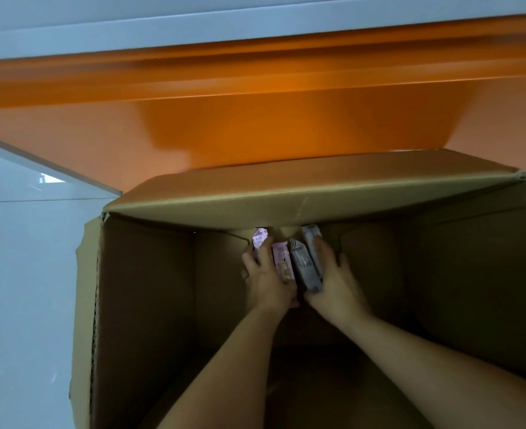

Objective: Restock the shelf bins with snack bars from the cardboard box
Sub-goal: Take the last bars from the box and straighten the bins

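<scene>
Both my arms reach deep into a big open cardboard box (144, 305). My left hand (266, 281) grips pink-wrapped snack bars (282, 263), one sticking up past my fingers near the box's far wall. My right hand (336, 283) holds grey-wrapped snack bars (305, 267) right beside the pink ones. The two bundles touch each other between my hands. The box floor under my hands is dark and hard to make out.
The box's far flap (286, 193) folds inward over its far wall. Beyond it runs an orange shelf panel (255, 125) with a white edge (255, 29) above. Pale floor (23, 274) lies left of the box.
</scene>
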A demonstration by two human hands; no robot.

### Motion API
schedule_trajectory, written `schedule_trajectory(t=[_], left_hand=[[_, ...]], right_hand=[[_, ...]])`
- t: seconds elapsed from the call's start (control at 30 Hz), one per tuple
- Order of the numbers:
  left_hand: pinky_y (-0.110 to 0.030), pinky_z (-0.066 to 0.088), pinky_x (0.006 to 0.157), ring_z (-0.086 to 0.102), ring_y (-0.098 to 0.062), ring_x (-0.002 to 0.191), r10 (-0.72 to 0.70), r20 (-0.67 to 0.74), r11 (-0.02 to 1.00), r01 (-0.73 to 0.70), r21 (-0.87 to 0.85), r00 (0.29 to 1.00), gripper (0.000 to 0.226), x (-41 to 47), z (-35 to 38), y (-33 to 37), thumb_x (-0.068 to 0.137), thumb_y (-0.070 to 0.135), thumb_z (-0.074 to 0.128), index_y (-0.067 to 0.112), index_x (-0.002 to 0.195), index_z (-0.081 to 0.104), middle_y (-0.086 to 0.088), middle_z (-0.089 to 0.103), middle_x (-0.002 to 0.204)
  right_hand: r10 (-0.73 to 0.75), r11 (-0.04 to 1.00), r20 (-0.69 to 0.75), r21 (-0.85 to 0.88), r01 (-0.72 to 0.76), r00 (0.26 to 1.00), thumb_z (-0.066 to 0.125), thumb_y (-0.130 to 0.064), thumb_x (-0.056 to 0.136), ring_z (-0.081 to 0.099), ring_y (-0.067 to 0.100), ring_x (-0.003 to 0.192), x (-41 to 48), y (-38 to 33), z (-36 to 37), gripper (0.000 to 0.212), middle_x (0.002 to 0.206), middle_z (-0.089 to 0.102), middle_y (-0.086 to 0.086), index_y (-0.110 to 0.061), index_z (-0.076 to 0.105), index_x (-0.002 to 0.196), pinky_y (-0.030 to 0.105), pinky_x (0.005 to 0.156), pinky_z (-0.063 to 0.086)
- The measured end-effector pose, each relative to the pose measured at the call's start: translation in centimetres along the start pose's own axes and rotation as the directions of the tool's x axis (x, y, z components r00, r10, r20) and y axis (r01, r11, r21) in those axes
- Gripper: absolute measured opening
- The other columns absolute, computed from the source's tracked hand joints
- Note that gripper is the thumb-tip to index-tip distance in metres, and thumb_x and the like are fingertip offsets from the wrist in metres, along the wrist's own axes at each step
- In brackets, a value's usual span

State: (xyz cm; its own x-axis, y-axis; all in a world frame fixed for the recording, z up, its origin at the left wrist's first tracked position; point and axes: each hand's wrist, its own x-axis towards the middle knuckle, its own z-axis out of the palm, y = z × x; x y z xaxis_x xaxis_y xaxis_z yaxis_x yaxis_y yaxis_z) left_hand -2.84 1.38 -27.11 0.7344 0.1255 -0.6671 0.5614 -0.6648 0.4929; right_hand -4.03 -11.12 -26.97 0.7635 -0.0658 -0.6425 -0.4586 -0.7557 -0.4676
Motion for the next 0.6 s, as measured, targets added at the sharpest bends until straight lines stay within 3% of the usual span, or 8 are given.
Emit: schedule_trajectory(t=[0.1, 0.2, 0.3, 0.4, 0.5, 0.6], left_hand=[[-0.034, 0.031, 0.108, 0.019, -0.025, 0.138, 0.112, -0.061, 0.990, -0.117, -0.076, 0.992, 0.082, 0.0, 0.0, -0.9, 0.082, 0.008, 0.067, 0.033, 0.147, 0.024, 0.000, 0.015, 0.149], [-0.033, 0.031, 0.107, 0.020, -0.023, 0.138, 0.165, -0.096, 0.983, -0.172, -0.071, 0.982, 0.081, -0.2, 0.0, -1.3, 0.081, 0.019, 0.072, 0.034, 0.147, 0.026, 0.002, 0.018, 0.148], [-0.037, 0.036, 0.104, 0.020, -0.027, 0.136, 0.100, -0.027, 0.991, -0.098, 0.086, 0.995, 0.098, -0.1, 0.2, -0.8, 0.075, 0.031, 0.079, 0.037, 0.149, 0.015, -0.003, 0.016, 0.144], [-0.038, 0.037, 0.103, 0.021, -0.030, 0.134, 0.047, -0.005, 0.977, -0.045, 0.208, 0.999, 0.102, 0.0, 0.3, -0.1, 0.078, 0.022, 0.075, 0.037, 0.150, 0.003, -0.008, 0.013, 0.144], [-0.038, 0.037, 0.101, 0.027, -0.033, 0.131, 0.037, -0.028, 0.986, -0.031, 0.166, 0.999, 0.098, 0.4, 0.0, -0.1, 0.078, 0.015, 0.069, 0.037, 0.148, 0.004, -0.008, 0.017, 0.142], [-0.044, 0.042, 0.102, 0.031, -0.034, 0.130, -0.009, 0.010, 1.000, 0.009, 0.000, 1.000, 0.098, 0.4, -0.5, -0.3, 0.076, 0.015, 0.070, 0.047, 0.143, 0.007, -0.002, 0.019, 0.142]], right_hand=[[0.030, 0.997, -0.154, -0.072, -0.042, 0.988, 0.071, -0.026, 0.080, 0.051, 0.027, 0.120, -0.3, 1.1, -0.7, 0.088, 0.144, 0.032, 0.004, -0.031, 0.017, 0.149, 0.033, 0.085, 0.048], [-0.002, 0.969, -0.266, -0.241, -0.064, 0.964, 0.066, -0.036, 0.083, 0.039, 0.025, 0.128, -0.2, 2.0, -1.5, 0.084, 0.145, 0.037, 0.000, -0.027, 0.017, 0.149, 0.037, 0.095, 0.042], [-0.063, 0.932, -0.240, -0.361, -0.028, 0.969, 0.067, -0.041, 0.081, 0.035, 0.026, 0.130, 0.6, 2.0, -1.8, 0.085, 0.142, 0.040, 0.001, -0.026, 0.018, 0.149, 0.038, 0.099, 0.036], [-0.060, 0.940, -0.193, -0.342, -0.009, 0.979, 0.068, -0.034, 0.081, 0.036, 0.026, 0.128, 1.3, 1.8, -1.8, 0.077, 0.139, 0.041, 0.003, -0.025, 0.026, 0.146, 0.036, 0.097, 0.038], [-0.041, 0.952, -0.166, -0.307, -0.012, 0.985, 0.067, -0.033, 0.080, 0.037, 0.025, 0.127, 1.6, 2.0, -2.4, 0.068, 0.137, 0.042, 0.002, -0.025, 0.036, 0.140, 0.035, 0.099, 0.036], [-0.023, 0.975, -0.149, -0.222, -0.011, 0.989, 0.068, -0.032, 0.078, 0.035, 0.027, 0.127, 1.4, 2.3, -3.3, 0.070, 0.136, 0.042, 0.004, -0.024, 0.037, 0.140, 0.035, 0.099, 0.037]])
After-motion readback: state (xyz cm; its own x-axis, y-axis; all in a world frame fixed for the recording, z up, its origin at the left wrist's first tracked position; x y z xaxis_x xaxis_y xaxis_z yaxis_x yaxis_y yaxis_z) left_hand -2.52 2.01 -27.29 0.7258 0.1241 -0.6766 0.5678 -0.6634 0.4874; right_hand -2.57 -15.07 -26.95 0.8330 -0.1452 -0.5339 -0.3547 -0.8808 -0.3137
